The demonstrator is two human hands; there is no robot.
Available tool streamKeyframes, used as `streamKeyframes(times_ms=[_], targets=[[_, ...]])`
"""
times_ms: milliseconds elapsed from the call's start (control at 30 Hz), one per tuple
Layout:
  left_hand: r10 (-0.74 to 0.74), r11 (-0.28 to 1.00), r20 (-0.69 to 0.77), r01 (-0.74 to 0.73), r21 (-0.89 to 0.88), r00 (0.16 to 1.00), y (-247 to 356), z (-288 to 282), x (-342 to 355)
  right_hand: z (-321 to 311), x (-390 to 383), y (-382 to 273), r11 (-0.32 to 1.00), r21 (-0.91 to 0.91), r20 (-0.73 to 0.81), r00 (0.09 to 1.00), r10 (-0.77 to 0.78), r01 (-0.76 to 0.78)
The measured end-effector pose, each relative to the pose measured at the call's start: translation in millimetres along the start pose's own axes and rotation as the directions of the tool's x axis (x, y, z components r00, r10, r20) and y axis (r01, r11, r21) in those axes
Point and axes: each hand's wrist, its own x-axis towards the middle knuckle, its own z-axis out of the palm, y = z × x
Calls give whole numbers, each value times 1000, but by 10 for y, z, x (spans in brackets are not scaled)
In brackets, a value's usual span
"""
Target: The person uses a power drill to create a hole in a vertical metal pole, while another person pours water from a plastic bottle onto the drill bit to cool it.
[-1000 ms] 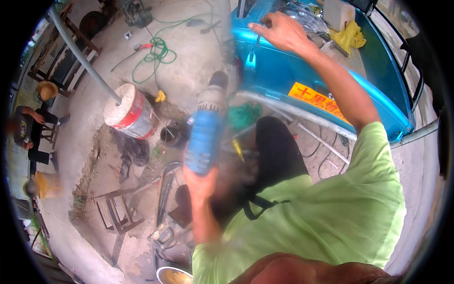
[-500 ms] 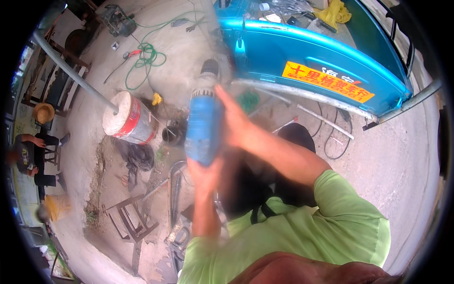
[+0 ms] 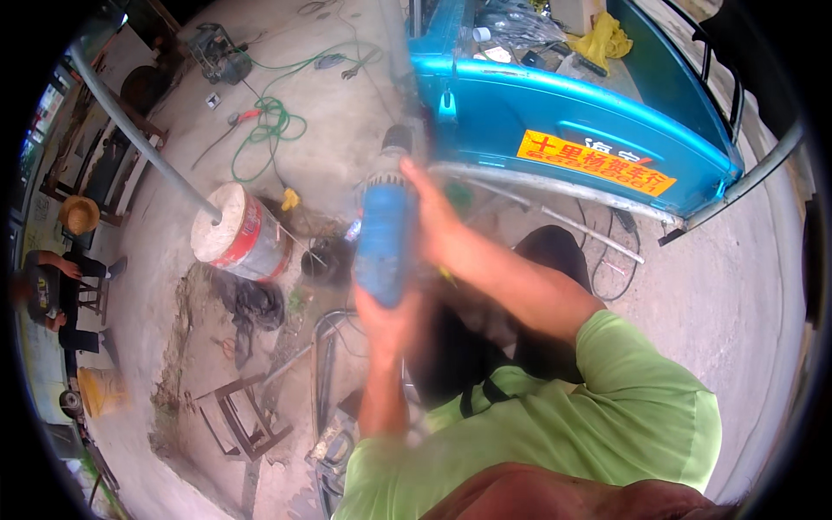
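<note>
A blue power drill (image 3: 384, 247) with a dark chuck (image 3: 398, 139) is held in front of my body, its chuck pointing away from me. My left hand (image 3: 387, 322) is closed at the drill's rear end. My right hand (image 3: 431, 212) presses along the drill's right side, its fingers partly hidden behind the body. Beyond the chuck stands a blurred upright post (image 3: 397, 61) beside the blue truck bed panel (image 3: 485, 108). Whether the drill's tip touches the post cannot be made out.
Left of the drill stands a white-and-red bucket (image 3: 247, 234) holding a grey pole (image 3: 143, 130). A green hose (image 3: 273, 121) lies beyond. A metal frame (image 3: 243, 416) rests at lower left; metal bars (image 3: 563, 217) lie under the panel. A seated person (image 3: 65, 299) is far left.
The drill and both hands have shifted slightly to the right and toward me. Both hands keep their hold, and the whole view has moved a little.
</note>
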Motion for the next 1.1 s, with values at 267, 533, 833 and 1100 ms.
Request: streamKeyframes(times_ms=[267, 533, 833, 1100], targets=[[-20, 997, -44, 24, 77, 999, 42, -39, -57, -3, -18, 140, 989, 117, 21, 996, 83, -85], [81, 992, 29, -83, 92, 996, -67, -259, -66, 93, -68, 223, 995, 69, 68, 996, 63, -68], [-1, 997, 2, 1, 80, 1000, -81, -223, -45, -65, 13, 242, 994, 100, 63, 997, 39, -45], [21, 995, 35, -24, 92, 999, -58, -209, -1, -9, 12, 184, 994, 96, 88, 996, 35, -43]])
